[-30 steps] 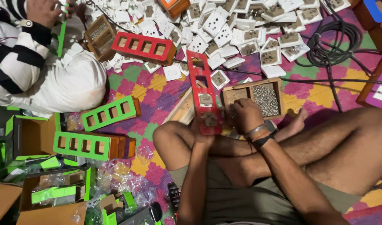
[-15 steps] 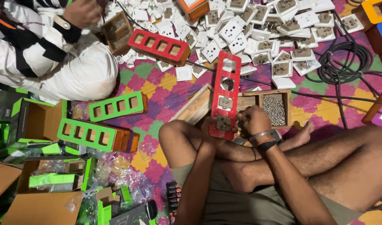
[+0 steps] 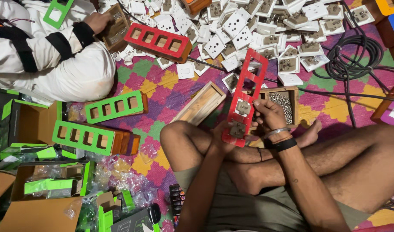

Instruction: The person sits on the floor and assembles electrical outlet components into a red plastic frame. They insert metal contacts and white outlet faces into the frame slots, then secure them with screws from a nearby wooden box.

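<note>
Above your crossed legs, your left hand (image 3: 221, 138) and right hand (image 3: 268, 114) both grip one red faceplate (image 3: 244, 95), two sockets fitted; two green faceplates (image 3: 114, 106) lie left, well apart.

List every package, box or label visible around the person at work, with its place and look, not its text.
Dark carton: far left, open, black with green edges.
Brown cardboard box: lower left, open, holding green-and-brown small packs.
Flat cardboard sheet: bottom left corner, plain brown.
Small green cartons: bottom, left of the knee, folded, bright green.
Clear plastic bags: on the mat beside them, crumpled.
No screens or signs visible.
</note>
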